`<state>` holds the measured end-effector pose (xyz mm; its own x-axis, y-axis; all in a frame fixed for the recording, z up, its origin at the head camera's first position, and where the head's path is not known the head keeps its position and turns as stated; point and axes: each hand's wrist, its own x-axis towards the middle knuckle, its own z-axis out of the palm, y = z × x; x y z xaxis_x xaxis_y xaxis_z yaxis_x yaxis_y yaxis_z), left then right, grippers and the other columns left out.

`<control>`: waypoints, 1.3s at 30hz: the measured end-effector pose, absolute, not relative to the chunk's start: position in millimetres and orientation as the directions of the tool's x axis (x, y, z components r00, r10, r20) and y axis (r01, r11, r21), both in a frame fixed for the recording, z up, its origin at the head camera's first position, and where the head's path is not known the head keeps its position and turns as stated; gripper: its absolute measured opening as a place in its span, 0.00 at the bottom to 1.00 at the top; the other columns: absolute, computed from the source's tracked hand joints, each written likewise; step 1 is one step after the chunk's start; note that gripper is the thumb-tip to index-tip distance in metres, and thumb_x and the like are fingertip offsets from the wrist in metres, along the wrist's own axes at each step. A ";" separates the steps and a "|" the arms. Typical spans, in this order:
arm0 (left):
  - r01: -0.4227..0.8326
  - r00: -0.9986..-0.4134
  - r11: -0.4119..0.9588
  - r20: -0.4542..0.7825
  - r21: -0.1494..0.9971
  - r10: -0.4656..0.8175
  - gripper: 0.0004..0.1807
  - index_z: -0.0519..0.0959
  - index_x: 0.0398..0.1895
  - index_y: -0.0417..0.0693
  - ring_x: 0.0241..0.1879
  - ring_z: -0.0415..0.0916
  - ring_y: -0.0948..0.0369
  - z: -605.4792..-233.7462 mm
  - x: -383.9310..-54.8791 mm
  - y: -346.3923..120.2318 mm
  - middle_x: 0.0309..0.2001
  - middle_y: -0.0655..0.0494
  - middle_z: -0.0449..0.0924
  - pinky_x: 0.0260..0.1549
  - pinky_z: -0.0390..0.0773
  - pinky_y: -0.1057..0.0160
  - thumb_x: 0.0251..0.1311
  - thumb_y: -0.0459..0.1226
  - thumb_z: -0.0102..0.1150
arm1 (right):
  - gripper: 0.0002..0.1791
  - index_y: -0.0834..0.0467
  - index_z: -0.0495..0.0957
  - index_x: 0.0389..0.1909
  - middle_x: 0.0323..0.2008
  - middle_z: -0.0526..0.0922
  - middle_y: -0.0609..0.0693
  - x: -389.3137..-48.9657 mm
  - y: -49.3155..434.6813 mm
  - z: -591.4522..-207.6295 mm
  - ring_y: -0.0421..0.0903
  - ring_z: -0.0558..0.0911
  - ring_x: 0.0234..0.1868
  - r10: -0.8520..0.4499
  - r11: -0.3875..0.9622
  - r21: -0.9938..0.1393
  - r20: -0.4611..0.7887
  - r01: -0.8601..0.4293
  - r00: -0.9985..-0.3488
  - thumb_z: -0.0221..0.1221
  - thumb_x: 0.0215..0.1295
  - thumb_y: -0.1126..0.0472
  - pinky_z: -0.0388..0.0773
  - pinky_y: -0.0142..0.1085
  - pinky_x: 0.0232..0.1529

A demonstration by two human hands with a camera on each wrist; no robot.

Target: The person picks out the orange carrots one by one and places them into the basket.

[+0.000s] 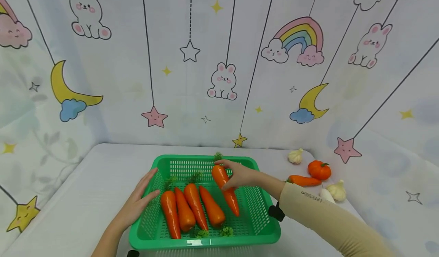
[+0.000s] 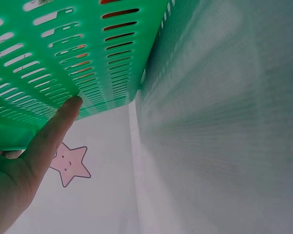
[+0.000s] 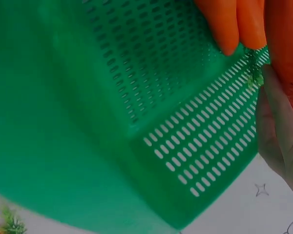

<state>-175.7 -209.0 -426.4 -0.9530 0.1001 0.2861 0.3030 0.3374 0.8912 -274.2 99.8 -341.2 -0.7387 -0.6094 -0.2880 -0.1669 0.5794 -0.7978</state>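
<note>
A green perforated plastic basket point(image 1: 236, 241) stands in the middle of the table, with several orange carrots point(image 1: 193, 203) lying side by side in its left half. My right hand point(image 1: 240, 175) pinches another carrot point(image 1: 230, 200) near its thick, leafy end, tilted over the basket's right half. In the right wrist view, this carrot point(image 3: 285, 46) shows at the right edge, beside the fingers. Along the basket's left rim, my left hand point(image 1: 135, 201) rests with straight fingers. The left wrist view shows one finger point(image 2: 63, 117) touching the slotted outer wall point(image 2: 95, 63).
Right of the basket, a loose carrot point(image 1: 303, 180) lies near an orange, pumpkin-like vegetable point(image 1: 319, 170). A garlic bulb point(image 1: 295, 156) sits behind them, and another garlic bulb point(image 1: 337, 190) lies in front. A patterned cloth point(image 1: 192, 97) hangs behind the white table point(image 1: 113, 173).
</note>
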 end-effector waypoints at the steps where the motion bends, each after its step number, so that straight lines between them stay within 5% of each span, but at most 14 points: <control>1: 0.302 -0.953 0.337 0.286 0.891 0.099 0.34 0.50 0.71 0.46 0.67 0.38 0.40 -426.4 -175.7 -209.2 0.70 0.41 0.41 0.51 0.44 0.26 0.63 0.36 0.50 | 0.45 0.53 0.55 0.68 0.66 0.52 0.61 -275.3 96.0 -342.4 0.50 0.77 0.40 -0.603 0.589 -0.792 -0.300 -0.159 -0.739 0.64 0.48 0.73 0.80 0.42 0.31; 11: 0.296 -0.955 0.345 0.279 0.891 0.100 0.34 0.50 0.71 0.47 0.67 0.37 0.41 -429.5 -176.7 -209.4 0.70 0.43 0.41 0.52 0.43 0.27 0.64 0.38 0.49 | 0.43 0.54 0.62 0.64 0.63 0.58 0.61 -280.3 72.0 -362.4 0.51 0.76 0.40 -0.497 0.719 -0.686 -0.402 -0.106 -0.769 0.66 0.44 0.76 0.80 0.44 0.28; 19: 0.301 -0.954 0.360 0.284 0.883 0.101 0.34 0.50 0.71 0.49 0.67 0.38 0.41 -429.2 -179.0 -208.8 0.70 0.43 0.42 0.52 0.44 0.27 0.63 0.37 0.50 | 0.42 0.55 0.64 0.62 0.51 0.69 0.59 -277.6 63.9 -377.1 0.53 0.77 0.40 -0.439 0.767 -0.635 -0.416 -0.090 -0.797 0.66 0.43 0.76 0.80 0.46 0.29; 28: 0.292 -0.956 0.368 0.276 0.883 0.097 0.34 0.49 0.71 0.47 0.67 0.37 0.42 -431.6 -179.2 -210.7 0.71 0.44 0.41 0.52 0.43 0.27 0.64 0.38 0.49 | 0.40 0.56 0.65 0.61 0.52 0.68 0.59 -278.1 59.6 -384.3 0.55 0.75 0.45 -0.420 0.781 -0.624 -0.485 -0.032 -0.767 0.65 0.44 0.77 0.78 0.50 0.35; 39: 0.295 -0.956 0.361 0.277 0.885 0.101 0.33 0.50 0.71 0.45 0.67 0.38 0.41 -432.8 -179.9 -210.0 0.70 0.43 0.41 0.52 0.43 0.27 0.64 0.37 0.49 | 0.40 0.56 0.63 0.63 0.58 0.64 0.62 -280.5 65.9 -385.7 0.52 0.78 0.37 -0.444 0.741 -0.671 -0.513 0.021 -0.734 0.63 0.47 0.78 0.79 0.49 0.35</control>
<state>-179.9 -210.0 -432.8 -0.9555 0.1007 0.2772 0.2947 0.3607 0.8849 -280.5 65.9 -385.7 -0.7344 -0.4439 -0.5134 0.0214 0.7409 -0.6713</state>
